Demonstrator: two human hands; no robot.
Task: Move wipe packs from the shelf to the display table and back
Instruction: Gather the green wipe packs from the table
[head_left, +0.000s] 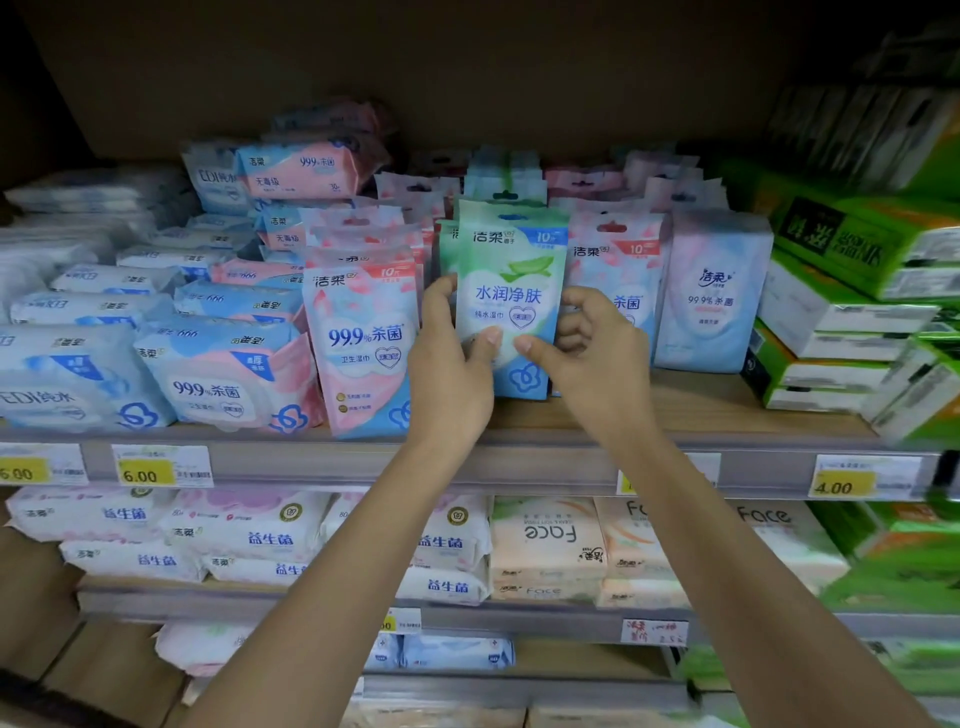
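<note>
Wipe pack (511, 291) in green and blue is upright in the front row of the upper shelf (691, 410), between a pink pack (363, 338) on its left and a pink-and-blue pack (618, 265) on its right. The left grip (452, 364) holds its left edge, thumb on the front face and fingers curled behind. The right grip (589, 348) pinches its right edge likewise, its thumb tip just beside the left thumb. A pale lilac pack (714, 296) stands further right, near green boxes (852, 244). Yellow price tags (161, 466) line the shelf lip.
</note>
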